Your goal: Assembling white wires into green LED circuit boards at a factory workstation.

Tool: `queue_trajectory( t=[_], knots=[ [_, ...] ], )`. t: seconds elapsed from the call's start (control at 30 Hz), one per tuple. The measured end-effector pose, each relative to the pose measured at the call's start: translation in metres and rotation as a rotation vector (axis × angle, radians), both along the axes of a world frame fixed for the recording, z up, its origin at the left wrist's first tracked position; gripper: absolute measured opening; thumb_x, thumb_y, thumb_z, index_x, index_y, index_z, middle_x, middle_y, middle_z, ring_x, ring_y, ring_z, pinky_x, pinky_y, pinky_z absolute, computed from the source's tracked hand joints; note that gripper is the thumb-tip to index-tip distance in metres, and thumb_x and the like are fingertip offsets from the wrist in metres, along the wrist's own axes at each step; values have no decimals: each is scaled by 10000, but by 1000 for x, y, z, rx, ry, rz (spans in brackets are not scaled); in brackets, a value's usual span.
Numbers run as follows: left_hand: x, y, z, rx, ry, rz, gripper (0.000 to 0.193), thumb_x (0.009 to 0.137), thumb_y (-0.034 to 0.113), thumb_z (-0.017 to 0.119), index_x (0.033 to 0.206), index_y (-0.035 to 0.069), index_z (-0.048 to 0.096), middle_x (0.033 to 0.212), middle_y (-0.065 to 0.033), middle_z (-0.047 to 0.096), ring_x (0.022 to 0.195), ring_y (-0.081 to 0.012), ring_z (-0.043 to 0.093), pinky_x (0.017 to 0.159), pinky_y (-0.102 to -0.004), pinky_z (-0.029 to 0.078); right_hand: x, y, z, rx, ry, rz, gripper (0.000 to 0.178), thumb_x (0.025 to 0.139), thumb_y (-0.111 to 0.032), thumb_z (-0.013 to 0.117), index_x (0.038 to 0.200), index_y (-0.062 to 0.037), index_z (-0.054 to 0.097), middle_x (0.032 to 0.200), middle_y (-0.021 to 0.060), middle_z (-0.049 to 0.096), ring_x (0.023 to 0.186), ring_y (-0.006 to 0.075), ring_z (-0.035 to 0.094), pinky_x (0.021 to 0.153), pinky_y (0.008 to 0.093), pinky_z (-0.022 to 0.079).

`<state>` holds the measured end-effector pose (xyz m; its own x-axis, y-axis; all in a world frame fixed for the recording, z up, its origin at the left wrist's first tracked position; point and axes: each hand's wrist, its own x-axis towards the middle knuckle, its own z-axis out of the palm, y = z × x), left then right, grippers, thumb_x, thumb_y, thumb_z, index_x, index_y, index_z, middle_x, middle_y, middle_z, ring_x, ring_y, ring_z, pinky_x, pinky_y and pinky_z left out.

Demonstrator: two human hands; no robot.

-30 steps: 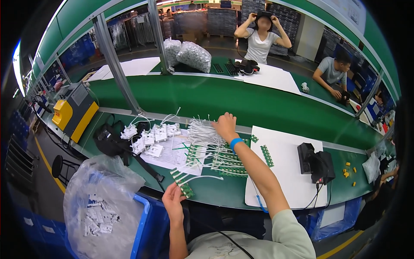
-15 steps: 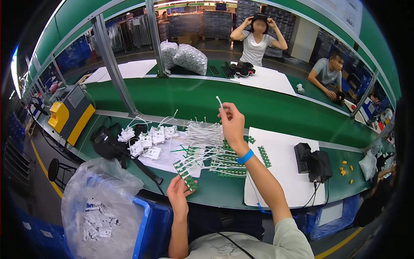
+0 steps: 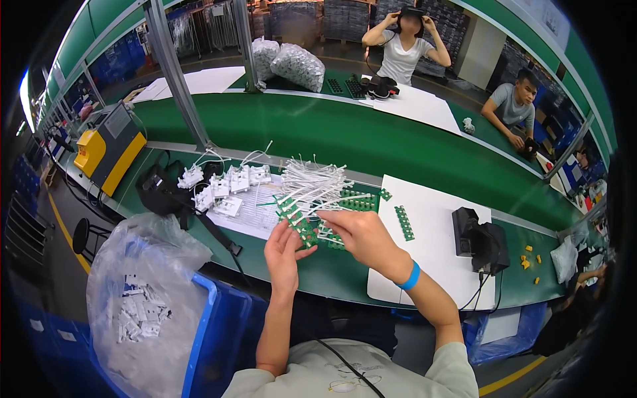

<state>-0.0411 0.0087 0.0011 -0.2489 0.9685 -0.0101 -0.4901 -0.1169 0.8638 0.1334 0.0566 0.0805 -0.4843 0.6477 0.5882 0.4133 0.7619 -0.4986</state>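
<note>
My left hand (image 3: 284,257) grips a green circuit board strip (image 3: 304,232) by its lower end, tilted above the bench. White connectors line the strip. Beside it, my right hand (image 3: 373,244) is closed in a pinch on a white cable, its fingertips close against the board; they hide most of the cable's end. Just beyond both hands lies a heap of loose white cables (image 3: 312,178). More green board strips (image 3: 358,199) rest on the bench to its right, some partly hidden by my right hand.
White plastic housings (image 3: 239,178) sit on a printed sheet (image 3: 255,211), near a black bag (image 3: 159,189). A bag-lined blue crate (image 3: 207,325) stands at the lower left. A white board (image 3: 431,259) carries a black device (image 3: 488,247). Two people are across the bench.
My right hand has come down and toward me from above the cable heap, bringing the white cable to the board. My left hand has raised the board slightly and to the right.
</note>
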Motion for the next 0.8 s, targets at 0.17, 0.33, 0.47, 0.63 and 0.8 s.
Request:
queue_trajectory(
  t=[0.17, 0.33, 0.47, 0.63, 0.8],
  knots=[
    [11, -4, 8, 61, 51, 15, 371, 1019, -4, 497, 1383, -65, 461, 1200, -152, 648, 1003, -169, 668, 763, -329, 644, 3, -9, 6, -262, -155, 7, 177, 906, -51, 655, 1079, -28, 627, 841, 196, 695, 735, 391, 666, 615, 450, 512],
    [19, -9, 13, 127, 143, 42, 328, 1016, 2, 520, 1337, -63, 515, 1200, -144, 650, 992, -163, 676, 760, -303, 630, 8, -10, 2, -218, -61, 10, 73, 908, -24, 661, 981, -14, 661, 817, 175, 697, 707, 306, 699, 598, 388, 520],
    [24, -10, 15, 147, 235, 57, 345, 1004, -6, 532, 1341, -73, 505, 1228, -147, 629, 1004, -176, 677, 759, -322, 637, 11, -9, 0, -168, 39, -51, 38, 906, -18, 657, 937, 1, 667, 846, 135, 661, 709, 251, 645, 630, 356, 502],
    [27, -9, 13, 149, 236, 83, 305, 1016, 5, 527, 1312, -67, 540, 1193, -112, 629, 965, -155, 683, 749, -287, 621, 10, -4, 1, -402, 100, -28, 84, 880, -59, 699, 904, 19, 685, 841, 90, 630, 693, 173, 562, 636, 311, 461],
    [26, -11, 14, 188, 221, 15, 316, 1013, 9, 533, 1320, -68, 540, 1193, -116, 622, 983, -164, 675, 750, -290, 623, 12, -2, -9, -509, 119, 0, 153, 847, -118, 755, 891, 23, 716, 796, 51, 611, 680, 115, 507, 617, 285, 423]
  ],
)
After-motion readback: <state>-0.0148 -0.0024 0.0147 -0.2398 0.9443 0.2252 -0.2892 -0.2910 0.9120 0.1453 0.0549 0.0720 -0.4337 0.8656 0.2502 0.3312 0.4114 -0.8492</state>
